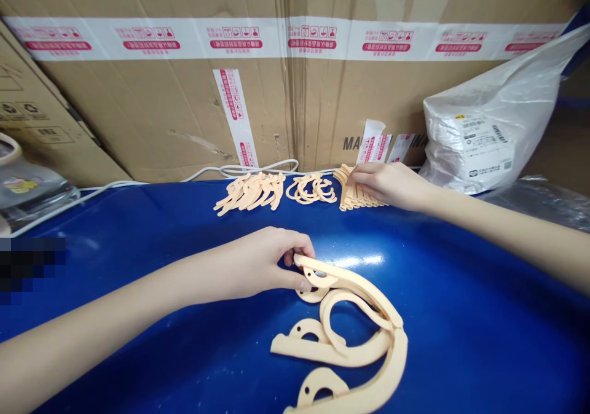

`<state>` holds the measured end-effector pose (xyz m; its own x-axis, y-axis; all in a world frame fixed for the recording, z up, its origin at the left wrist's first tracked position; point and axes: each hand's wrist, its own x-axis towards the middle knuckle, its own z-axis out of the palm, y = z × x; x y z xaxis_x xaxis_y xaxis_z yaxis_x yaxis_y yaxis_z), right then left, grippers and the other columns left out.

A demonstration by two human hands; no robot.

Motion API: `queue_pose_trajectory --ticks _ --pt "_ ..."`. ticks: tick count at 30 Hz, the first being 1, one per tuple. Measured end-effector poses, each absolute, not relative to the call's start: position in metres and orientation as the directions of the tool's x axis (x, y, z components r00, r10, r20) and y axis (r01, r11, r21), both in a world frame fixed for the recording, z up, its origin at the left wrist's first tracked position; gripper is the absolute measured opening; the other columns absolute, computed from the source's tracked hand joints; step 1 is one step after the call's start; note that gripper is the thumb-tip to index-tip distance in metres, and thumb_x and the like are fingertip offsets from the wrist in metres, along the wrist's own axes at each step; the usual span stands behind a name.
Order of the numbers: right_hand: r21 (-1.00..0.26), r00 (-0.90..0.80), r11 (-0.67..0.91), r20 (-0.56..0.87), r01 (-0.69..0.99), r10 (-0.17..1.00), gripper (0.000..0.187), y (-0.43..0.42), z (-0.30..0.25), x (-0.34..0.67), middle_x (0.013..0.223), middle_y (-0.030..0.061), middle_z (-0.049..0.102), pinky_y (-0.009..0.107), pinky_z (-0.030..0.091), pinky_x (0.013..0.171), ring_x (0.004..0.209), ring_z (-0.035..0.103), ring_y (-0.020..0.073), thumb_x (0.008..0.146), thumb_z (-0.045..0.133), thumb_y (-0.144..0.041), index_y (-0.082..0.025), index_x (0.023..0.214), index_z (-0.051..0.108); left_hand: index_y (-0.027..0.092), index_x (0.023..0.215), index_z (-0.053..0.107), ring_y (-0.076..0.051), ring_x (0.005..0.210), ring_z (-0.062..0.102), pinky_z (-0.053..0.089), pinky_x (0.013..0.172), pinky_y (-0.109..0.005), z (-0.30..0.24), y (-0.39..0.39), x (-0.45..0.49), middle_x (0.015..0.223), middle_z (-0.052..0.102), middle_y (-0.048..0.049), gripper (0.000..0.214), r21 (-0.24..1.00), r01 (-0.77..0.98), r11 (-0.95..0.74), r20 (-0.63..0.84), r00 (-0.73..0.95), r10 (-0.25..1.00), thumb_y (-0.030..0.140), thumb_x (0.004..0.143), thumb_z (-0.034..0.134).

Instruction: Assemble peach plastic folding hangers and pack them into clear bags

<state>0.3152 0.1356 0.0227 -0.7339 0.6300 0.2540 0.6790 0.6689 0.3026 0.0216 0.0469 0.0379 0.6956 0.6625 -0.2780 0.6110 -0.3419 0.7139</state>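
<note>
My left hand (276, 263) pinches the upper end of a cream plastic folding hanger (364, 285) between thumb and fingers. A hook loop sits in its middle. Just below lies a second, similar cream hanger (373, 389), partly cut off by the lower edge of view. At the back, my right hand (389, 183) has its fingers closed on a cream hanger arm in the row of hanger arms (362, 204); its fingertips are partly hidden. Left of that row are a small pile of cream hooks (312, 190) and a heap of slim curved cream pieces (253, 191).
Large cardboard boxes (184, 107) stand behind the blue tabletop (207, 352). A white plastic bag (488, 119) with a label is at the back right. A white cable (110, 185) runs along the back edge, and a clear jar (32, 183) stands at the left.
</note>
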Motion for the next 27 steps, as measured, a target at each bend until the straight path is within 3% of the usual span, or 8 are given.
queue_pose_trajectory --ticks 7,15,20,24,27 --pt "0.258 -0.735 0.689 0.242 0.678 0.633 0.028 0.134 0.022 0.315 0.111 0.012 0.068 0.03 0.048 0.07 0.095 0.067 0.022 0.098 0.038 -0.017 -0.016 0.108 0.064 0.015 0.088 0.066 -0.014 0.073 0.053 0.036 0.064 -0.024 0.04 0.048 0.025 0.077 0.063 0.0009 0.033 0.826 0.547 -0.136 -0.335 0.67 0.662 0.045 0.077 0.075" --pt "0.233 -0.731 0.693 0.257 0.682 0.633 0.029 0.134 0.018 0.317 0.114 0.0127 0.067 0.031 0.049 0.072 0.094 0.067 0.0226 0.1 0.037 -0.021 -0.016 0.111 0.063 0.017 0.086 0.067 -0.012 0.064 0.045 0.027 0.056 -0.024 0.033 0.054 0.025 0.073 0.061 0.0014 0.032 0.826 0.536 -0.173 -0.265 0.641 0.72 0.045 0.074 0.074" --pt "0.206 -0.735 0.71 0.286 0.673 0.615 0.03 0.129 0.016 0.317 0.112 0.0139 0.068 0.034 0.051 0.077 0.097 0.067 0.0236 0.1 0.036 -0.02 -0.016 0.109 0.064 0.018 0.085 0.068 -0.012 0.067 0.053 0.035 0.06 -0.023 0.027 0.057 0.027 0.076 0.065 0.0013 0.026 0.911 0.409 -0.054 -0.242 0.637 0.732 0.038 0.071 0.077" --pt "0.164 -0.728 0.72 0.31 0.675 0.612 0.028 0.127 0.016 0.315 0.107 0.0128 0.068 0.033 0.051 0.076 0.094 0.067 0.0229 0.098 0.039 -0.021 -0.018 0.107 0.065 0.021 0.088 0.071 -0.015 0.083 0.063 0.042 0.073 -0.025 0.029 0.057 0.029 0.089 0.072 -0.0005 0.017 0.941 0.334 0.046 -0.263 0.643 0.72 0.033 0.077 0.074" --pt "0.138 -0.721 0.722 0.319 0.678 0.615 0.028 0.127 0.016 0.314 0.105 0.0126 0.068 0.032 0.05 0.075 0.093 0.067 0.0224 0.098 0.039 -0.02 -0.018 0.105 0.066 0.021 0.088 0.073 -0.012 0.073 0.056 0.036 0.063 -0.023 0.038 0.055 0.031 0.09 0.071 -0.0004 0.018 0.921 0.388 0.038 -0.29 0.617 0.731 0.038 0.082 0.071"
